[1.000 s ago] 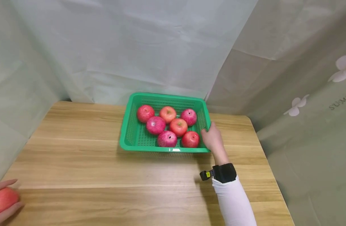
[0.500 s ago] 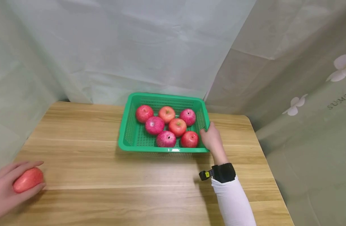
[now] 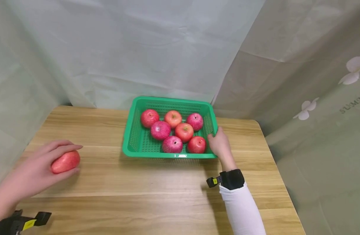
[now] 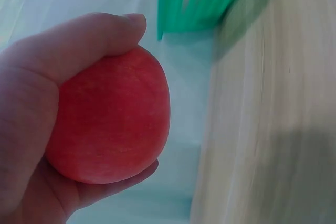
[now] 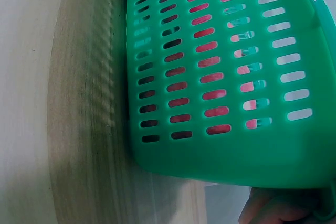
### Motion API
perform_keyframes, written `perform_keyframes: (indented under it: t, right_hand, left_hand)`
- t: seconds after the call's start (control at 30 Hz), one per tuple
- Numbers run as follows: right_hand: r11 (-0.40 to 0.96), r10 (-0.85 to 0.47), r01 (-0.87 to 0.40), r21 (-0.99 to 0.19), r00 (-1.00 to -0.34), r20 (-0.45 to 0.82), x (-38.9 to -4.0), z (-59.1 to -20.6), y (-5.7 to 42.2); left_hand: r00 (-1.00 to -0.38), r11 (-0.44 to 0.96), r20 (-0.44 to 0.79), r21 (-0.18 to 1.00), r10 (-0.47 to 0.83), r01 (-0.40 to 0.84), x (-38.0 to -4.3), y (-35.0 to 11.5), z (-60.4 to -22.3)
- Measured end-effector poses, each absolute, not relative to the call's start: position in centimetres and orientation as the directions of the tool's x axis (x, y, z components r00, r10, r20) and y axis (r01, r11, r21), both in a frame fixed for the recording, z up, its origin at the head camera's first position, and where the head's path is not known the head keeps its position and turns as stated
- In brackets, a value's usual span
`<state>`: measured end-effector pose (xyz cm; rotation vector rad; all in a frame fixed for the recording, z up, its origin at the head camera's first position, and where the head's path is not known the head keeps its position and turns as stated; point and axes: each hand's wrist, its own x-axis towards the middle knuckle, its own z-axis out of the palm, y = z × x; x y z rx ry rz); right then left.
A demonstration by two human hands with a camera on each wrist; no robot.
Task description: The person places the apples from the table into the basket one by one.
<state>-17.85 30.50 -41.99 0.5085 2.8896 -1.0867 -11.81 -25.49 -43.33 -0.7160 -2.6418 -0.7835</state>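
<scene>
In the head view my left hand [image 3: 40, 169] grips a red apple [image 3: 66, 162] above the table's left side. The left wrist view shows thumb and fingers wrapped round that apple [image 4: 113, 119], which hangs clear of the wood. My right hand [image 3: 219, 143] holds the right rim of a green plastic basket [image 3: 144, 154], thumb inside the edge. Several red and pinkish apples [image 3: 160, 130] lie in the basket. From the right wrist view, the slotted basket wall [image 5: 231, 156] fills most of the picture, and part of the right hand [image 5: 273, 205] shows at the bottom.
The basket stands on a wooden table [image 3: 133, 202], close to its back edge. Pale cloth [image 3: 156, 49] hangs behind the table and on both sides. Black wrist straps with small cameras [image 3: 232, 179] sit on both wrists.
My left hand has come in from the lower left edge, carrying the apple right and away from me, nearer the basket. My right hand and the basket have stayed in place.
</scene>
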Motion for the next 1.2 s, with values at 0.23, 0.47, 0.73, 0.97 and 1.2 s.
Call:
perform_keyframes:
  t: [0.23,0.47,0.73,0.97,1.2]
  right_hand:
    - [0.697,0.296,0.301,-0.65,-0.948,-0.122,-17.9,-42.1,30.6]
    - [0.709,0.292,0.293,-0.641,-0.95,-0.111,-17.9,-42.1,30.6]
    - [0.7,0.293,0.296,-0.651,-0.949,-0.116,-17.8,-41.8,30.4]
    - [0.698,0.296,0.297,-0.652,-0.948,-0.115,-17.9,-41.8,30.4]
    - [0.696,0.3,0.299,-0.653,-0.947,-0.115,-17.9,-41.9,30.4]
  left_hand:
    - [-0.778,0.663,0.403,0.412,0.482,0.625,-13.3,-21.9,-42.1]
    - [-0.724,0.605,0.423,0.4,0.544,0.689,-14.7,-18.7,-40.4]
    - [-0.68,0.563,0.439,0.382,0.587,0.733,-15.6,-17.0,-39.6]
    - [-0.656,0.535,0.434,0.38,0.617,0.754,-16.2,-15.7,-39.3]
    - [-0.623,0.479,0.425,0.404,0.656,0.779,-17.2,-13.2,-38.8]
